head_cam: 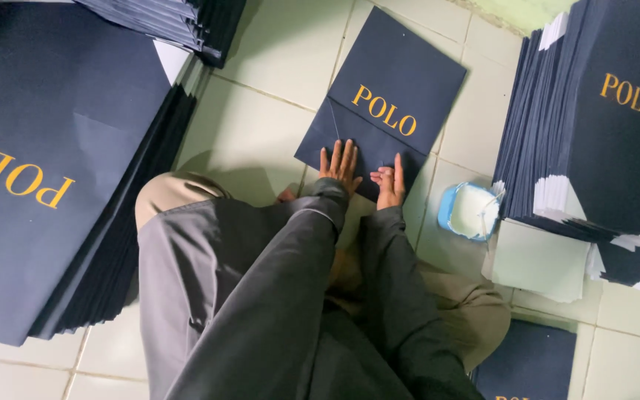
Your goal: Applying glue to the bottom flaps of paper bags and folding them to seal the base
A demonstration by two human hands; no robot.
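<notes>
A flat navy paper bag (398, 81) with gold lettering lies on the pale tiled floor in front of me. My left hand (340, 164) presses flat on its folded bottom edge, fingers spread. My right hand (390, 184) rests beside it on the same fold, fingers partly curled against the paper. Both arms wear dark grey sleeves. Neither hand grips anything.
A tall stack of navy bags (53, 170) lies at the left, another stack (609, 126) at the right with pale sheets (538, 259) below it. A small blue tub of white paste (470, 211) stands by my right hand. More bags (179, 22) lie at the top, and one bag (527, 363) lies at the bottom right.
</notes>
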